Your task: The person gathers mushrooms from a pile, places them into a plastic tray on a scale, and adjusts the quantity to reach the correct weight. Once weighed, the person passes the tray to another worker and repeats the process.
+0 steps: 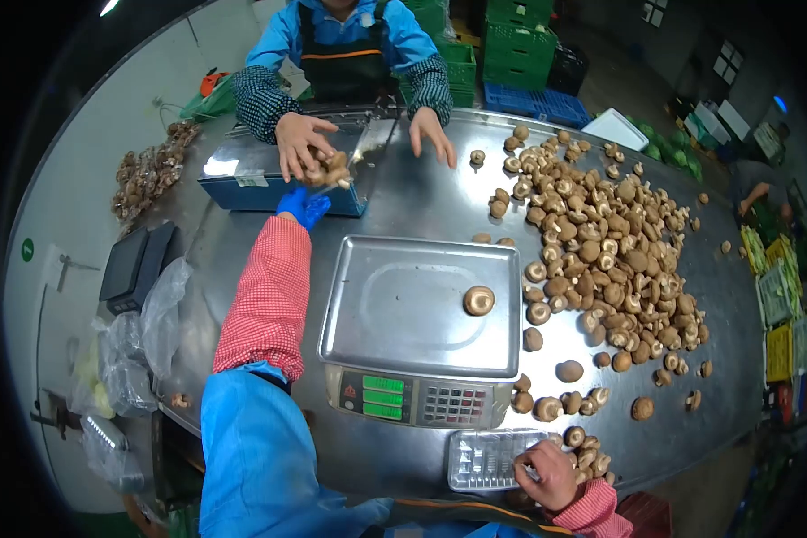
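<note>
Plastic bags [133, 359], clear and crumpled, lie at about nine o'clock from the silver weighing scale [394, 309], with a flat black device [133, 269] near them and a bundle of brown mushrooms in clear wrapping [155, 170] at ten. Between ten and eleven stands a long blue box with a shiny metal top [260, 197]; at its right end the left hand [305, 208], in a blue glove below a red-and-white checked sleeve, reaches up to a clump of brown mushrooms [330, 170], though whether its fingers grip it cannot be told. A co-worker's hand [303, 142] meets that clump from eleven, fingers spread over it, while the co-worker's other hand [432, 139] hangs at twelve, fingers extended. Green digits light the scale's display [384, 397] at seven; one round brown mushroom [479, 300] sits on the pan toward three. At five, the bare right hand [547, 473] curls its fingers over the right end of a clear rectangular plastic tray [480, 459]; whether it grasps anything cannot be told. Between two and three, a broad heap of brown-capped, pale-stemmed mushrooms [619, 260] spreads across the metal surface [728, 314].
</note>
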Tool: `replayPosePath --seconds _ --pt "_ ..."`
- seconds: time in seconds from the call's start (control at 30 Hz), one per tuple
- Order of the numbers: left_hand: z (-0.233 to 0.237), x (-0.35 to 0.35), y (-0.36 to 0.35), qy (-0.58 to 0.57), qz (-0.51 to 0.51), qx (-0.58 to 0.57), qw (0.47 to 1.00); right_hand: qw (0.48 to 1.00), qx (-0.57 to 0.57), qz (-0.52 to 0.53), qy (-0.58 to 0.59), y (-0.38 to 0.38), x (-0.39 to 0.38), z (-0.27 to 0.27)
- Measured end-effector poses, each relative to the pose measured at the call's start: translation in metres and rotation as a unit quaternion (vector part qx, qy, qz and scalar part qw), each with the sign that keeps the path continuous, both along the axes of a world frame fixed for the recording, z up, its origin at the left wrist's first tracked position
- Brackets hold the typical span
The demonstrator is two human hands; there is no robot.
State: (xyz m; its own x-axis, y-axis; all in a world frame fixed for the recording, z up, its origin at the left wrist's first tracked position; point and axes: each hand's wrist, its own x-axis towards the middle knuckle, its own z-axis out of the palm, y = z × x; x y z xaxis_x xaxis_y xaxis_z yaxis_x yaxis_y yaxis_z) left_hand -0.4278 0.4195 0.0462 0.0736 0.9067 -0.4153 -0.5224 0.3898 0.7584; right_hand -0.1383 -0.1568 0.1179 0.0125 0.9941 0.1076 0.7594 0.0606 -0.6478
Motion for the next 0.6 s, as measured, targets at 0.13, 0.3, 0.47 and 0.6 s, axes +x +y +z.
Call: replayPosePath --seconds 0.13,0.3,0.47,0.6 --pt "0.0 0.054 -0.054 0.297 0.027 0.044 0.954 1.0 0.006 -0.012 0.023 0.003 0.008 -0.001" --pt "0.028 0.159 -0.241 0.451 -0.298 0.579 0.61 1.0 0.013 -0.011 0.014 0.012 0.005 -0.001" --pt "0.0 0.177 -0.232 0.44 -0.409 0.489 0.633 0.999 0.0 -0.047 -0.01 0.005 0.0 -0.001" --pt "-0.005 0.158 -0.146 0.274 -0.138 0.423 0.853 0.998 -0.017 -0.062 0.001 0.0 0.001 -0.005"
